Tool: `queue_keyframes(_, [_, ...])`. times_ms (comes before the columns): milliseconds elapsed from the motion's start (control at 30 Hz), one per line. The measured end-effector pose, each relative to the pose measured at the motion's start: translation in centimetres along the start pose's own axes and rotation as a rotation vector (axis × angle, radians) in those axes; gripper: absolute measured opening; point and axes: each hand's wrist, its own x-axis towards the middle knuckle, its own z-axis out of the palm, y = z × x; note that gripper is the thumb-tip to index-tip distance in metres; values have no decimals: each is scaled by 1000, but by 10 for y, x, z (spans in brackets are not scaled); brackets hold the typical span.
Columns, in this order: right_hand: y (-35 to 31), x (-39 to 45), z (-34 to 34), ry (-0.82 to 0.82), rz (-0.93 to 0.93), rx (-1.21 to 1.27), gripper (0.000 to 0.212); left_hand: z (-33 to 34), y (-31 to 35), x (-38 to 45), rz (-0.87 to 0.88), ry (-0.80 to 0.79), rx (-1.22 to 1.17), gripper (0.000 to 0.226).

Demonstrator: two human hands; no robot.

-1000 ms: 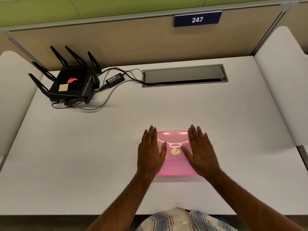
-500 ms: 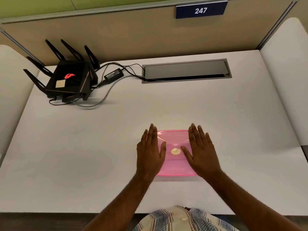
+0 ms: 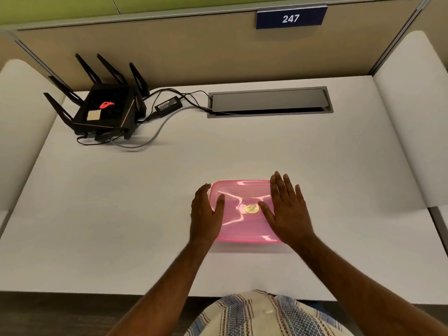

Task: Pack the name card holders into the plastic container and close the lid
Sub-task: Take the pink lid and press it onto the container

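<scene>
1. Pink plastic container on the white worktop, near the front edge and a little right of centre, translucent lid seated on top with glare streaks across it.
2. Round gold sticker at the middle of the lid; contents hidden behind the glare, name card holders impossible to make out.
3. Left hand at the container's left edge, palm down, fingers together and extended, thumb lying over the lid's left side; grip flat and released, clasping nothing.
4. Right hand spread flat on the right part of the lid, fingertips reaching past the far rim, thumb pointing toward the sticker and ending just beside it; grip likewise released, fingers straight, closed on nothing.
5. Bare forearms running from the bottom of the view up to both hands; patterned striped garment at the bottom centre.
6. Well apart, at the far left of the worktop: black router with upright antennas and a glowing red logo, power adapter beside it, cables trailing.
7. Grey cable hatch set into the far part of the worktop, cables entering its left end.
8. Beige partition behind, with a blue sign reading 247.
</scene>
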Motion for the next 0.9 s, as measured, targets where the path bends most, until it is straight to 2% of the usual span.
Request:
queue_keyframes(300, [1, 0, 3, 14, 0, 28, 78, -26, -25, -38, -218, -77, -272, 37])
queue_keyframes(433, [1, 0, 3, 16, 4, 32, 79, -36, -34, -54, -364, -187, -403, 51])
queue_keyframes(700, [2, 1, 3, 9, 7, 43, 79, -39, -35, -60, -564, -294, -652, 71])
queue_keyframes(800, [2, 1, 4, 14, 9, 49, 79, -38, -34, -60, -564, -284, -669, 74])
queue_keyframes(900, [2, 0, 4, 16, 8, 54, 79, -38, -33, -61, -541, -265, -674, 68])
